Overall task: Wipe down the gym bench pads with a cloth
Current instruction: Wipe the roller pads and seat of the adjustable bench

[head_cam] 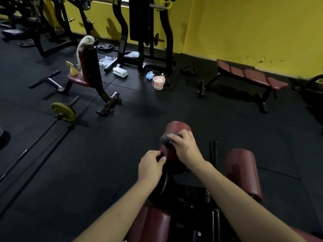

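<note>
A dark red roller pad (177,128) stands in front of me at centre. My right hand (186,147) presses a grey cloth (166,138) onto the pad's top left side. My left hand (151,165) pinches a small black part at the pad's near left end, beside a black round frame piece. A second dark red roller pad (243,173) lies to the right. Another red pad (153,224) shows at the bottom between my forearms.
A red flat bench (251,75) stands at the right by the yellow wall. An upright red seat (87,67) with a white towel and yellow spray bottle (72,68) is at left. A pink bucket (158,82), a barbell with a yellow plate (63,111), and black machines fill the back.
</note>
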Demonstrator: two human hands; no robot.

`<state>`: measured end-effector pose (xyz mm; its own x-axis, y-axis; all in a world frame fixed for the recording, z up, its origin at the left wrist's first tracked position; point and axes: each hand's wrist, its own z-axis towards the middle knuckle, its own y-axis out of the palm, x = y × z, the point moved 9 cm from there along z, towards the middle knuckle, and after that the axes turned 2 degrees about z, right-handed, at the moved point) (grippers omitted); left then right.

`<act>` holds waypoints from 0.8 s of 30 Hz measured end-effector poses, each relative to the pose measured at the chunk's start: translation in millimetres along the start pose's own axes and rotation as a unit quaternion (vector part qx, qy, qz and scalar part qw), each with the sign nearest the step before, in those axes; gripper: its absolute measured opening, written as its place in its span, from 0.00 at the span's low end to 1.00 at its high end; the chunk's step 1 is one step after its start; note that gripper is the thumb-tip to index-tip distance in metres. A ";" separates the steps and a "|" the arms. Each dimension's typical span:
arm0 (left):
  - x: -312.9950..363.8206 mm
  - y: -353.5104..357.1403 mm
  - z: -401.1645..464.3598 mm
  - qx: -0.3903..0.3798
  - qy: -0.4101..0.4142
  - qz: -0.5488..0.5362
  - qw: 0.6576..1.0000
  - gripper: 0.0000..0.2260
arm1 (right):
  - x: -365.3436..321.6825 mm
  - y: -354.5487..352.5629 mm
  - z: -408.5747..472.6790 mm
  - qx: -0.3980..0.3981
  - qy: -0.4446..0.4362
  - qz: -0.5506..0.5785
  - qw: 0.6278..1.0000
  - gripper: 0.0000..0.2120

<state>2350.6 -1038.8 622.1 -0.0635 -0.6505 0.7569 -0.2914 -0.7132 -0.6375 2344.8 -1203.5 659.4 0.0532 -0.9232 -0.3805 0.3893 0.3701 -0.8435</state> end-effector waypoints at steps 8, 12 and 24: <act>-9.9 3.0 1.3 0.010 -0.015 -0.018 1.000 0.16 | 74.8 5.0 88.1 -0.039 0.145 0.040 0.988 0.12; -12.5 3.8 1.2 0.009 -0.023 -0.020 0.999 0.16 | 58.2 2.8 69.1 -0.031 0.098 0.035 0.994 0.14; -12.0 3.2 1.3 -0.006 -0.024 -0.006 1.000 0.16 | 45.0 -30.3 38.8 -0.044 0.095 0.069 0.992 0.18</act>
<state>2351.7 -1033.6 610.8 -0.0147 -0.6542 0.7562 -0.3035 -0.7177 -0.6267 2371.1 -1260.3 682.5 -0.0774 -0.8304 -0.5517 0.3078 0.5065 -0.8055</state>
